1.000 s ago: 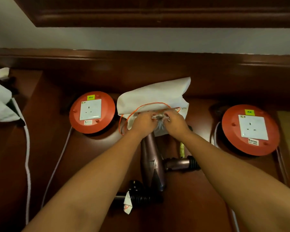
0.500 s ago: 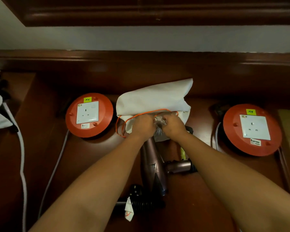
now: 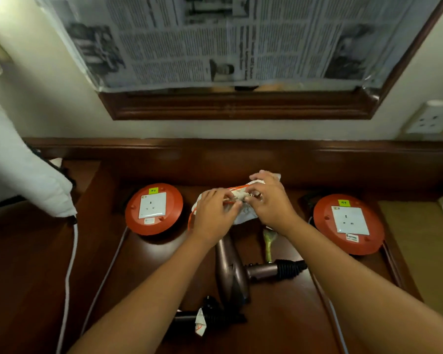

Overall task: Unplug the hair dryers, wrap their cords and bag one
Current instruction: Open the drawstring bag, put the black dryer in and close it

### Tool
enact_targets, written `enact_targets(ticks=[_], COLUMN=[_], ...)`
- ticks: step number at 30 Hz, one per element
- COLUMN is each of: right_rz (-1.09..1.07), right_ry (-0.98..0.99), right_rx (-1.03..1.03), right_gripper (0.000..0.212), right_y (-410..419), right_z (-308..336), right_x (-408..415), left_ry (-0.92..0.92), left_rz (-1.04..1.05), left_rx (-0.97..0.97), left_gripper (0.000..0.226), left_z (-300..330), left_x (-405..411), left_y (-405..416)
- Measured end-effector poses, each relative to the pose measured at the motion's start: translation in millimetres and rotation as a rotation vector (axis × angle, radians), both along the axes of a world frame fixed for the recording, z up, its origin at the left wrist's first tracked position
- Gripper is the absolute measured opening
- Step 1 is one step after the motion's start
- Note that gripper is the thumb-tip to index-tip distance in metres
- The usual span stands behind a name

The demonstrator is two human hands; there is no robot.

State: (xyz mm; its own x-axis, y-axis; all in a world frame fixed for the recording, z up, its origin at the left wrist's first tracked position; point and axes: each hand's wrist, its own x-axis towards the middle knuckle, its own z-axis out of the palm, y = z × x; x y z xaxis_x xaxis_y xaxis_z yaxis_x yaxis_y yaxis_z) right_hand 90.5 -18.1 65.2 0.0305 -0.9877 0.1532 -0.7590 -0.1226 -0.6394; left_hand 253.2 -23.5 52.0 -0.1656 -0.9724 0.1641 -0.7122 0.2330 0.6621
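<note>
Two hands meet over the white drawstring bag [image 3: 243, 216], which sits near the back edge of the surface [image 3: 279, 318], midway between its side edges. The left hand [image 3: 214, 217] pinches the orange drawstring [image 3: 232, 188] with curled fingers, and the right hand [image 3: 271, 204] has its fingers clamped on the bunched mouth of the bag. Judging by that gathered neck, the bagging looks close to finished, though what is inside is hidden, so I cannot confirm a dryer is in there.

Just in front of the bag lies a bronze hair dryer [image 3: 232, 272], nozzle toward the back edge, handle pointing to the right edge, unbagged. A second dark handle [image 3: 189, 319] with a white tag [image 3: 200, 325] lies nearer the front edge; whether its cord is wrapped I cannot tell. A green tie [image 3: 269, 242] rests beside the bronze dryer.

Both red extension reels, the left reel [image 3: 154, 209] and the right reel [image 3: 348, 224], show empty sockets, so unplugging appears done. White cables [image 3: 71, 264] trail off toward the front.
</note>
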Motion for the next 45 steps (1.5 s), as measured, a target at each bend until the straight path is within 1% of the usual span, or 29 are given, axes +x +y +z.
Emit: enact_targets(ticks=[4,8,10,13,16,18,20,22,24,26,29,33,36,38,41,45], right_rz=[0.023,0.007,-0.004,-0.022,-0.016,0.027,0.087,0.108,0.085,0.048,0.022,0.036,0.025,0.017,-0.008,-0.040], right_ry=[-0.080,-0.118,-0.144,-0.178,-0.162,-0.110,-0.009,0.102,0.115,0.100,0.099,0.153,0.212,0.241,0.195,0.113], right_rx=[-0.204,-0.322,-0.354,-0.375,-0.311,-0.242,-0.191,-0.184,-0.196,-0.203,-0.161,-0.117,-0.119,-0.159,-0.202,-0.240], right_gripper=[0.016,0.015,0.014,0.012,0.015,0.028,0.038,0.032,0.022,0.018,0.019,0.029,0.024,0.019,0.016,0.015], right_y=[13.1,21.4,26.8,34.8,40.9,42.8,43.0,42.5,43.3,44.6,46.7,51.9,58.2,61.4,63.6,66.2], right_z=[53.3,93.1,110.0,124.4,130.1,132.7,134.0,134.3,133.5,131.5,123.6,115.1,110.3,104.1,94.6,93.8], right_x=[7.2,15.7,20.2,27.5,33.9,38.7,45.4,53.9,63.8,73.8,85.4,97.6,106.7,112.1,118.3,123.0], left_ry=[0.012,-0.028,-0.060,-0.044,-0.038,-0.059,-0.073,-0.021,0.070,0.100,0.062,0.046,0.012,0.002,-0.007,0.027], left_rz=[0.007,0.023,0.008,-0.060,-0.089,-0.096,-0.095,-0.103,-0.105,-0.104,-0.112,-0.146,-0.173,-0.192,-0.199,-0.167], left_rx=[-0.045,-0.196,-0.213,-0.117,-0.146,-0.174,-0.189,-0.174,-0.134,-0.122,-0.122,-0.102,-0.106,-0.125,-0.161,-0.188], left_gripper=[0.039,0.043,0.044,0.033,0.023,0.020,0.018,0.018,0.020,0.019,0.015,0.014,0.012,0.010,0.007,0.006], left_z=[54.3,96.8,114.8,137.7,150.6,150.6,146.0,138.9,134.6,130.7,125.2,118.6,112.5,108.9,107.3,109.6], left_x=[1.1,6.1,8.3,11.3,17.9,25.6,35.2,45.2,53.4,60.3,70.4,82.2,91.9,97.0,101.3,99.9], left_y=[6.2,11.3,12.8,14.7,21.4,25.4,29.1,31.5,33.7,32.0,27.9,27.6,29.3,31.6,34.9,35.6])
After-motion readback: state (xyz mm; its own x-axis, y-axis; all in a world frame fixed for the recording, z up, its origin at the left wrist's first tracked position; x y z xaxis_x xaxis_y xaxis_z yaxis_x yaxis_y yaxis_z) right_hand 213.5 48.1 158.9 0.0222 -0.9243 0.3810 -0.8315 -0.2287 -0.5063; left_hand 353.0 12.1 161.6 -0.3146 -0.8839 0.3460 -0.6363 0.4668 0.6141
